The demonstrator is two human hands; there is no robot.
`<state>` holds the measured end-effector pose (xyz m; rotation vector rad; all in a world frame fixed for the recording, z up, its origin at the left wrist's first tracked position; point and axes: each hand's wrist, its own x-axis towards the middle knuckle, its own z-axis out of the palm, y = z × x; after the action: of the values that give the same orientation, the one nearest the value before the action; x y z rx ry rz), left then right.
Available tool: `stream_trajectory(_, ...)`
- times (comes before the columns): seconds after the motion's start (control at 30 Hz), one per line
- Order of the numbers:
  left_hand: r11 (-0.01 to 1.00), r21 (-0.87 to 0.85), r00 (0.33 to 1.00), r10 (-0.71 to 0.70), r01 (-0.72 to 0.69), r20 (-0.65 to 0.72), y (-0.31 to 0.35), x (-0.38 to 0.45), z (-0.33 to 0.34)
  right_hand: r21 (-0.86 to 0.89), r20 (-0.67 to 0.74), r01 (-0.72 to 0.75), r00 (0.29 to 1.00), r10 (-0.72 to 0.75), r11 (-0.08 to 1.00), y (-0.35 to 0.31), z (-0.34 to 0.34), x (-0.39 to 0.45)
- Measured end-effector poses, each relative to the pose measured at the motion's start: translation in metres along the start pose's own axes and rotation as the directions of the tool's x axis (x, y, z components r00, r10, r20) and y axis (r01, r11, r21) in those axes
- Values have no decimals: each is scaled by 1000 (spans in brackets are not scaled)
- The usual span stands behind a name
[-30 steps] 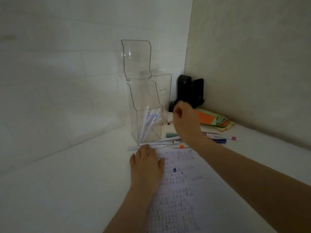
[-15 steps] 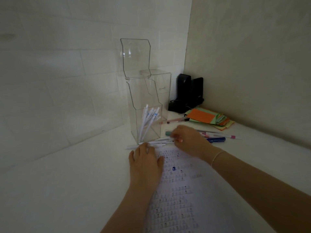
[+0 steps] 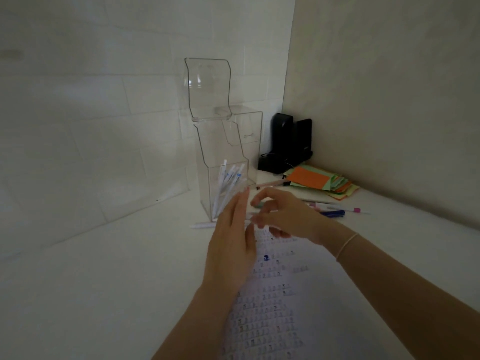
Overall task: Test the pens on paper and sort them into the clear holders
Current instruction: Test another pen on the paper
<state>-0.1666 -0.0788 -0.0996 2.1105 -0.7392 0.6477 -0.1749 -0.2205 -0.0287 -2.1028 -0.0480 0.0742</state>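
Clear acrylic holder stood just beyond the left hand, lid flipped up, several white pens leaning inside its front compartment. A second clear holder sat right behind it. Left hand was raised edge-on above the paper, fingers straight and together, gripping nothing. Right hand sat just right of it, fingers loosely curled, thumb and forefinger close on a teal-tipped pen; motion blur, so can't tell whether it was actually pinched. Thin bracelet on the right wrist.

Paper lay on the white desk under both forearms, covered in rows of small marks, one blue blot near the left thumb. One white pen lay flat on the desk just left of the left fingers. Beyond the right hand: loose pens, incl. a blue one and a pink-capped one. Farther back right, a stack of coloured paper, orange sheet on top, and a black device in the corner.
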Motion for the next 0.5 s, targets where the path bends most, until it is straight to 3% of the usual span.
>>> stream_trajectory(0.1,1000,19,992,-16,14,126,-3,-3,3,-157,27,21,999,-17,987,4,2,2)
stream_trajectory(0.2,990,138,995,7,-21,96,-5,-2,5,-343,-36,-9,999,-4,939,5,-1,2)
stream_trajectory(0.3,989,122,994,-91,84,55,-2,-2,2,-682,-187,8,965,-185,731,7,-6,5)
stream_trajectory(0.33,984,95,985,-158,152,64,-2,-2,2,-650,-256,21,935,-246,760,8,-6,6)
stream_trajectory(0.37,976,72,973,-213,207,83,-1,-2,1,-489,-355,33,905,-234,872,7,-6,5)
stream_trajectory(0.4,971,53,966,-236,232,104,0,-2,1,-201,-450,54,882,-142,978,5,-5,5)
stream_trajectory(0.43,973,37,965,-230,227,126,1,-1,1,152,-470,70,883,10,986,2,-5,4)
stream_trajectory(0.47,979,27,967,-205,203,149,1,-1,1,469,-375,49,915,149,882,1,-3,2)
stream_trajectory(0.5,985,24,968,-170,168,183,3,-1,2,663,-224,-17,950,220,749,1,-1,0)
